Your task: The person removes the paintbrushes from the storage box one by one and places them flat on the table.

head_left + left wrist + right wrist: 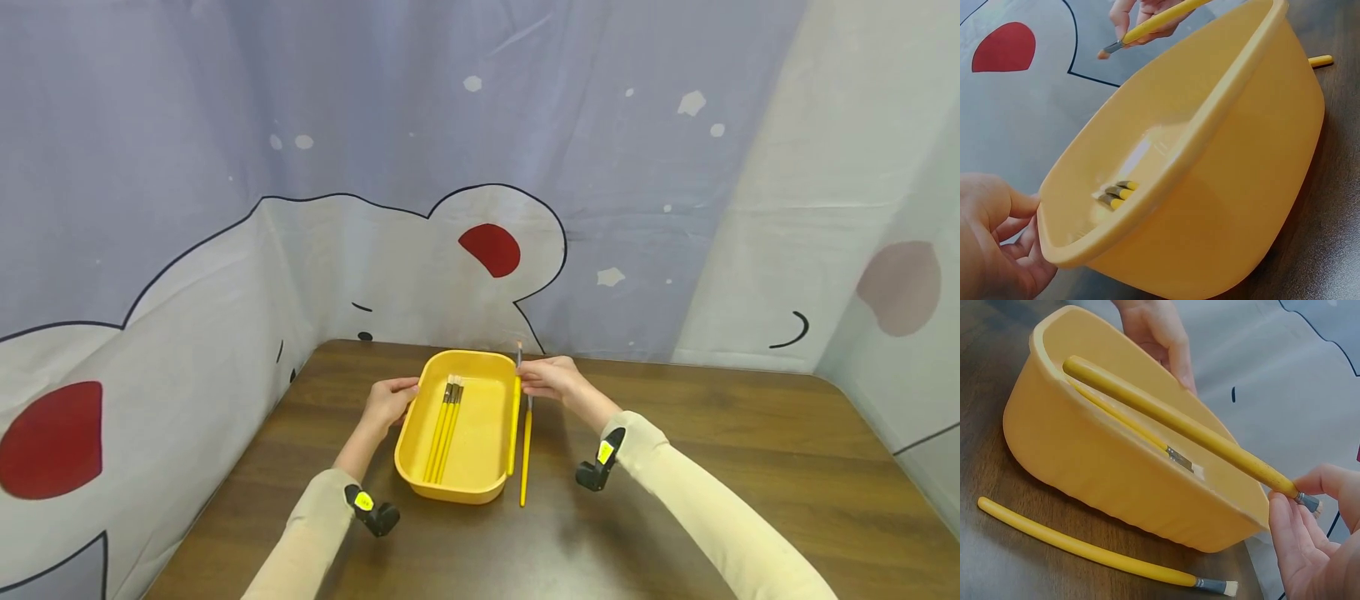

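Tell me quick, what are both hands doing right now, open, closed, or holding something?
Left hand: holding the yellow tub at its rim.
Right hand: pinching a yellow paintbrush near its bristle end.

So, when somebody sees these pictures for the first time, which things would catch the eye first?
Probably the yellow tray on the brown table, its rim held by the left hand, three brushes inside. Then the brush pinched by the right hand above the tray's right rim, with one more brush on the table beside the tray. Behind, red shapes stand out on the pale backdrop.
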The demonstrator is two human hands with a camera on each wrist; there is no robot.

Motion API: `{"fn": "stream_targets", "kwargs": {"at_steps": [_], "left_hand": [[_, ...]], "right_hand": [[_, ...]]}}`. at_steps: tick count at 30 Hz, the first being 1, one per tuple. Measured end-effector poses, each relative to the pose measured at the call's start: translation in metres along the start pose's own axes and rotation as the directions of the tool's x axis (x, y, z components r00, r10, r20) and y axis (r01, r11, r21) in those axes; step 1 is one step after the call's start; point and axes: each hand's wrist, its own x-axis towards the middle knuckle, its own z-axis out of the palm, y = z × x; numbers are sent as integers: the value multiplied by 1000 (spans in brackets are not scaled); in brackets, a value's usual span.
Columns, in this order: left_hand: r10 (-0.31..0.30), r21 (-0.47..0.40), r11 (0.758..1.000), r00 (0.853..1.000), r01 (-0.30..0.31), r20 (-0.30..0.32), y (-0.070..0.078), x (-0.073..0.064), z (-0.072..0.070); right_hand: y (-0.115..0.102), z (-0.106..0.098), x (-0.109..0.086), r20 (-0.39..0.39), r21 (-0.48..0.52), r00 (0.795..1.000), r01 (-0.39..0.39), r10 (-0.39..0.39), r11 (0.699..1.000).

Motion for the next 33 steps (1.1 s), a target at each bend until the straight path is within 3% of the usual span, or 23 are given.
{"fn": "stream_targets", "kwargs": {"at_steps": [33], "left_hand": [[2, 20, 1000, 1000, -2, -20, 0, -1, 1]], "right_hand": [[15, -20, 3, -14, -18, 999, -34, 34, 999]]}}
